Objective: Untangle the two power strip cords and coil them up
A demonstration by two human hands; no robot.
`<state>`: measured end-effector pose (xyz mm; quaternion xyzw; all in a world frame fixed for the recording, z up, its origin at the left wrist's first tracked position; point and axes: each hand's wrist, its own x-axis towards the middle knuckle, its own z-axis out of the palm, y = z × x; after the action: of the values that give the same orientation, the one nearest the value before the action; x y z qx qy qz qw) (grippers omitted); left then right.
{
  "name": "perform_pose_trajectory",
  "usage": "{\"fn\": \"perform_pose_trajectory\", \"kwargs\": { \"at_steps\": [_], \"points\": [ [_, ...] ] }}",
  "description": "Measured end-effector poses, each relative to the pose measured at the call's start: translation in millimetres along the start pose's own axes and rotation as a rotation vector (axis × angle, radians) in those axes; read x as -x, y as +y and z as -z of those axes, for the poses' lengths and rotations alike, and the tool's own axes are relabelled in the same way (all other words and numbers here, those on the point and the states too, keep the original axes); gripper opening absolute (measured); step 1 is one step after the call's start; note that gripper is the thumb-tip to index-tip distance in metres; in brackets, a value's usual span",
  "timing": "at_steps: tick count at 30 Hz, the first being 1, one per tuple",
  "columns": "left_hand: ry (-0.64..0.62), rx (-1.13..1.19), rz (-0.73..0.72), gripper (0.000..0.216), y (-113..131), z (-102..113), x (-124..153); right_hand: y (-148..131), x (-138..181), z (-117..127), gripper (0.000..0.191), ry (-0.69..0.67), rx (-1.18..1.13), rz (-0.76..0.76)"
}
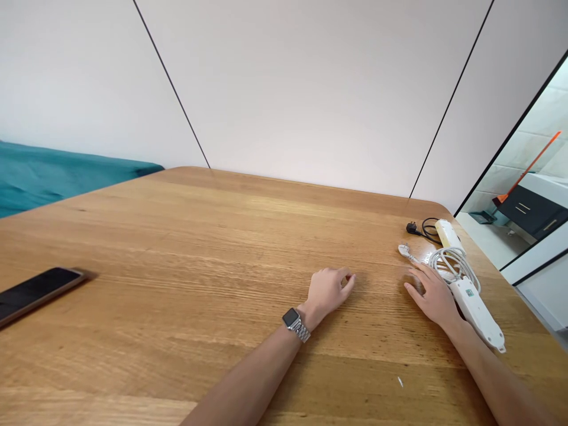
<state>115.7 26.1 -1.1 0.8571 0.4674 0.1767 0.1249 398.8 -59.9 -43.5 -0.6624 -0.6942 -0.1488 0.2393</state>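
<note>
My left hand (pixel 329 291), with a metal-banded watch (pixel 296 323) on the wrist, rests on the wooden table with its fingers curled in; no object shows in it. To its right, my right hand (pixel 432 296) is open, fingers spread, beside a white power strip (pixel 478 313). The strip's white cable (pixel 452 263) lies coiled at its far end, just past my right fingertips; whether they touch it is hard to tell. The white plug (pixel 404 251) lies left of the coil. Behind are a second white block (pixel 449 234), a black cable (pixel 429 228) and its black plug (pixel 412 228).
A phone (pixel 38 291) lies at the table's left. A white scrap (pixel 400 381) is near the front of the wooden table (pixel 199 248). A white panelled wall (pixel 302 89) stands behind, teal fabric (pixel 66 174) at left, and an orange-handled broom (pixel 532 160) beyond the opening at right.
</note>
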Motion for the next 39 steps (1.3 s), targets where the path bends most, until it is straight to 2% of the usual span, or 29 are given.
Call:
{"fn": "perform_pose_trajectory", "kwargs": {
  "at_steps": [26, 39],
  "points": [
    [-0.038, -0.034, 0.031, 0.032, 3.0, 3.1, -1.8, 1.5, -0.2, -1.4, 0.035, 0.003, -0.026, -0.009],
    [-0.049, -0.04, 0.035, 0.033, 2.9, 3.8, -2.0, 0.1, -0.4, -0.3, 0.04, -0.014, -0.034, -0.033]
  ]
}}
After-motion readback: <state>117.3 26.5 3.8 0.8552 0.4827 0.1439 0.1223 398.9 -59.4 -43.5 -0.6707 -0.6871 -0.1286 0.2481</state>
